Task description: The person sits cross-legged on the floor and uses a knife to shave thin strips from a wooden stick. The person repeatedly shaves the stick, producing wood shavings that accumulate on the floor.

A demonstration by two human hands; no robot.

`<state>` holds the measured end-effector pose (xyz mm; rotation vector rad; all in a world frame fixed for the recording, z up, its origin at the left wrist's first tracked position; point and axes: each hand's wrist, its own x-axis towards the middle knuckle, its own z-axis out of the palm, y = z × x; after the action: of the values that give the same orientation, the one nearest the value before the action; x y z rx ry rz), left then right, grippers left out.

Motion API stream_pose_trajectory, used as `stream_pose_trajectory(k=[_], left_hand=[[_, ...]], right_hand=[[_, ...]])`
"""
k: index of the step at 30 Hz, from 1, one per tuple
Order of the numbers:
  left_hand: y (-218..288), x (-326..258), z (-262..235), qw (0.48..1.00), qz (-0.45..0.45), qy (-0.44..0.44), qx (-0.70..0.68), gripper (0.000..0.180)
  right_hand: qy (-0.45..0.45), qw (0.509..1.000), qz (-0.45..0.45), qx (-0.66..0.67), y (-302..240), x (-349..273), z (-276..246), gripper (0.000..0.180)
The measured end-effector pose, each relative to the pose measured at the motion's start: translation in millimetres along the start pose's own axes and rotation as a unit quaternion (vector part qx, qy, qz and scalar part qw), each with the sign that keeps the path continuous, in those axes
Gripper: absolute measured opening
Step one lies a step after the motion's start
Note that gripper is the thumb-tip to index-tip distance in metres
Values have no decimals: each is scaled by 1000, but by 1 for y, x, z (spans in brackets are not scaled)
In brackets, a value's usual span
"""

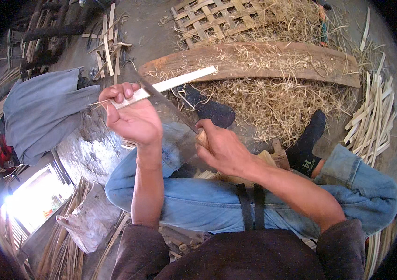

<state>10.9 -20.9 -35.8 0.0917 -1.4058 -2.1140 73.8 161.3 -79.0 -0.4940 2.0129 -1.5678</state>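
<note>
My left hand is raised, its fingers curled over one end of a flat, pale bamboo strip. The strip slants up to the right, its far end free in the air. In my right hand is the wooden handle of a long knife. Its thin dark blade points up and left, crossing the strip close beside my left fingers. Whether the edge bites into the strip I cannot tell. A wisp of thin fibre hangs by the left fingertips.
A curved wooden plank lies beyond my feet, among heaped shavings. Behind it is a woven bamboo panel. Cut strips are piled at right. A grey cloth and a pale sack are at left. My crossed legs sit below my hands.
</note>
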Motion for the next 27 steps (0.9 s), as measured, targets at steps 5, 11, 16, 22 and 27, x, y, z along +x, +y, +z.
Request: stream_pose_trajectory(k=[5, 11, 16, 22, 27], left_hand=[[0, -1, 0, 999, 5, -36, 24, 18], [-1, -7, 3, 999, 8, -41, 0, 17], [1, -12, 7, 1000, 9, -19, 15, 17], [2, -11, 4, 1000, -13, 2, 3, 12], [3, -12, 5, 999, -23, -11, -20, 13]], right_hand=[[14, 989, 138, -55, 31, 12, -9, 41], [-54, 996, 46, 60, -18, 4, -17, 42], [-61, 993, 71, 76, 1, 10, -10, 39], [-39, 992, 112, 37, 17, 19, -11, 39], [-33, 988, 148, 28, 36, 18, -11, 39]])
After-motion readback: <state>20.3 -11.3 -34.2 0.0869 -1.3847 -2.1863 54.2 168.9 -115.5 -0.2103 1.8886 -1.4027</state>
